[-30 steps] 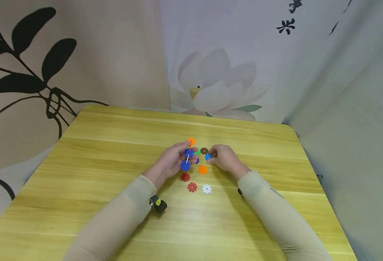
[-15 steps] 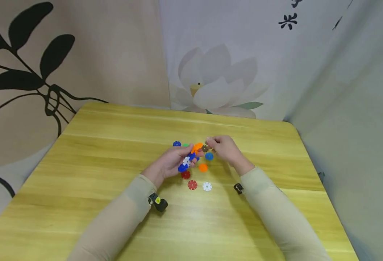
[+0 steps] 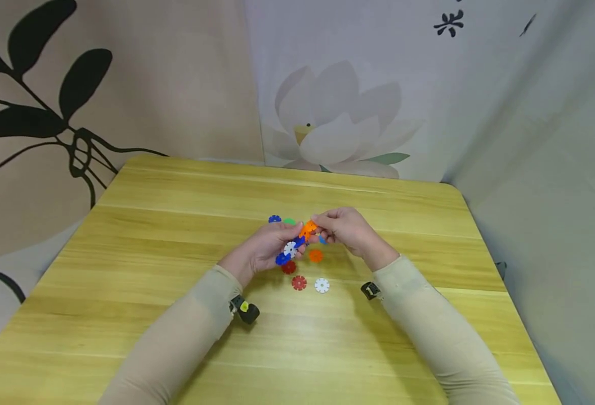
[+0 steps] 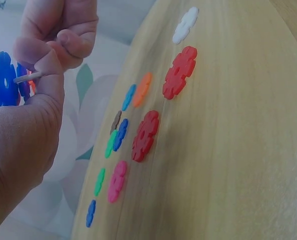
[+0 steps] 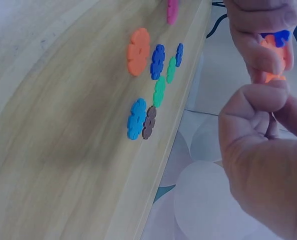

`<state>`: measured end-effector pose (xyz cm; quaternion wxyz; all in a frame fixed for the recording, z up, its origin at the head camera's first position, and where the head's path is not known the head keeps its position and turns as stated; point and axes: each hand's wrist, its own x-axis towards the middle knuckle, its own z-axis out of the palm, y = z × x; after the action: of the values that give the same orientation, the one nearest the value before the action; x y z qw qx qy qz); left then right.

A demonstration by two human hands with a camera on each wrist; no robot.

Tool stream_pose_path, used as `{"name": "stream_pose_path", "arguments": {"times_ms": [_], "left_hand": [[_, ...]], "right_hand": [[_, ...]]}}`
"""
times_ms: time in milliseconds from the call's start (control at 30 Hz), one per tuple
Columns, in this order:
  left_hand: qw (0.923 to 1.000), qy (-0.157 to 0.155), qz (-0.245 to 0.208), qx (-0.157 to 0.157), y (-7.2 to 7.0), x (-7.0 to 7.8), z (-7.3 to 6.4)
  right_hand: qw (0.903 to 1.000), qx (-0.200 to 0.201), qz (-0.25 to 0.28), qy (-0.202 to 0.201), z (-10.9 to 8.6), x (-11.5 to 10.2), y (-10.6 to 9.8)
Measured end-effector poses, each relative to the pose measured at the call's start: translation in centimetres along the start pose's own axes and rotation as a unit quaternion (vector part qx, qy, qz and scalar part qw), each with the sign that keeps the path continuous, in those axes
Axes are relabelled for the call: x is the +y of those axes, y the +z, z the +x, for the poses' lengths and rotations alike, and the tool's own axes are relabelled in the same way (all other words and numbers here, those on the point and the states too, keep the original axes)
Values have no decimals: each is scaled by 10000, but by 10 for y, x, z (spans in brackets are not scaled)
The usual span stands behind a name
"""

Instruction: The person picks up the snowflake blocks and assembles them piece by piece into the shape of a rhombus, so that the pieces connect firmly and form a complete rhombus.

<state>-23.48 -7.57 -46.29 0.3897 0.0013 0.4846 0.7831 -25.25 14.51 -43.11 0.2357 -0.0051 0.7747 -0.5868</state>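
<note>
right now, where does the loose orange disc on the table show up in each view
Head: orange disc slightly below and right of centre.
Left wrist: orange disc above centre.
Right wrist: orange disc in the upper middle.
Shared landmark: light blue disc, above right of it in head, left in left wrist, below in right wrist.

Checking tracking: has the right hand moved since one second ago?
Yes: against the white disc on the table, the right hand has shifted farther away, its fingertips also slightly left.
</note>
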Motion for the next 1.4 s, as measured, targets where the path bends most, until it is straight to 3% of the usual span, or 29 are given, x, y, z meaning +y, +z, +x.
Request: {"name": "stream_pose_path", "arguments": {"times_ms": [400, 567, 667, 733, 800, 867, 967, 1100, 1267, 1400], "left_hand": [[9992, 235, 303, -79, -1, -4, 1], [9992, 248, 272, 134, -3, -7, 1], [9987, 232, 180, 415, -6, -8, 2], [9974, 248, 164, 656, -8, -8, 2], [9961, 272, 141, 829, -9, -7, 2], [9950, 295, 117, 944, -11, -7, 2], [9948, 325, 66, 967, -12, -5, 2], [9950, 349, 93, 931, -12, -2, 2], [9936, 393, 88, 1055, -11, 0, 2], [9921, 428, 7, 1177, -10, -1, 1]], "right_hand": [[9999, 124, -118, -28, -5, -1, 4], [9972, 370, -639, -123, -5, 8, 0], [9843, 573, -1648, -249, -4, 20, -3], [9659, 594, -2493, -378, -3, 29, -3], [9472, 433, -3125, -569, -1, 37, -3], [9344, 134, -3463, -826, 0, 44, 0], [9217, -192, -3696, -1164, 0, 47, 5], [9066, -241, -3973, -1402, -1, 47, 9], [8980, -295, -4136, -1470, -3, 46, 11], [8964, -339, -4174, -1451, -5, 46, 11]]}}
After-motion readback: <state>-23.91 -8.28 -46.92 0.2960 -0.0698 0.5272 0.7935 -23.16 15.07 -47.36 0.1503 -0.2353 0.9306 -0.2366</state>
